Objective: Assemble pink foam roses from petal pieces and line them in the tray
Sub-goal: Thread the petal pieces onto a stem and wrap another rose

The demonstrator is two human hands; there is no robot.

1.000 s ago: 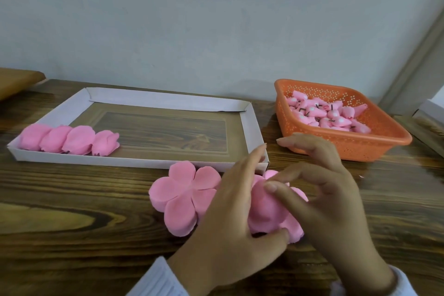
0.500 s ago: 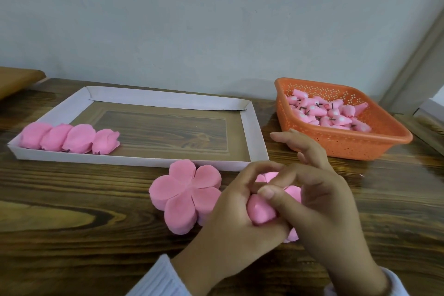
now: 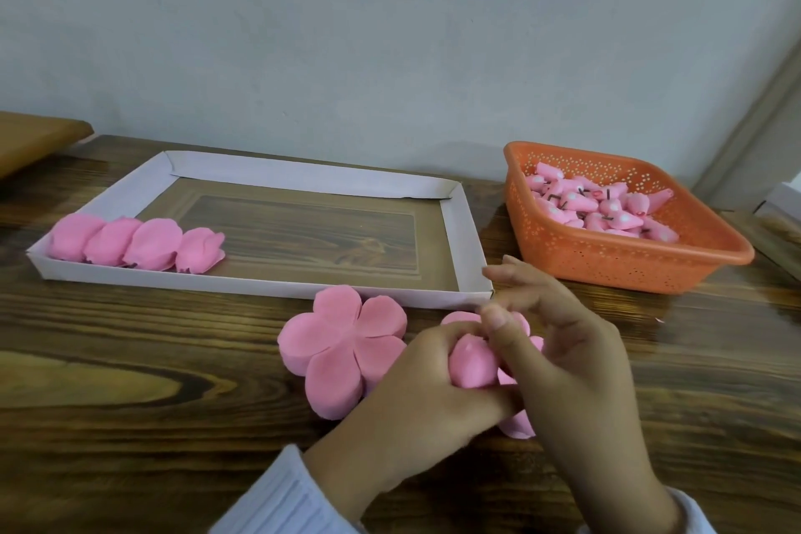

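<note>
Near edge: left hand (image 3: 416, 395) now has its fingers curled round the half-made rose (image 3: 472, 364); a second ago those fingers lay straighter and the petals were spread flat under both hands; since then the petals have been folded up into a closed round bud shape. Right hand (image 3: 576, 369) pinches a petal against the bud's top with thumb and forefinger, other fingers loosely spread above. Rose is held just above the table (image 3: 130, 360), between the two hands; a couple of petals still stick out loose below and behind, so wrapping looks unfinished. Rounded end faces up and toward the camera; base hidden in the left palm, so long axis reads as roughly upright, cannot be sure. Just left, touching the left hand, a flat stack of petal pieces (image 3: 342, 343), unchanged. Beyond, the tray (image 3: 260, 286) holds four finished roses (image 3: 134, 245) in a row at its left end, lying on their sides; most of the tray unfilled. Far right, orange basket (image 3: 628, 269) of pink cores (image 3: 607, 212).
</note>
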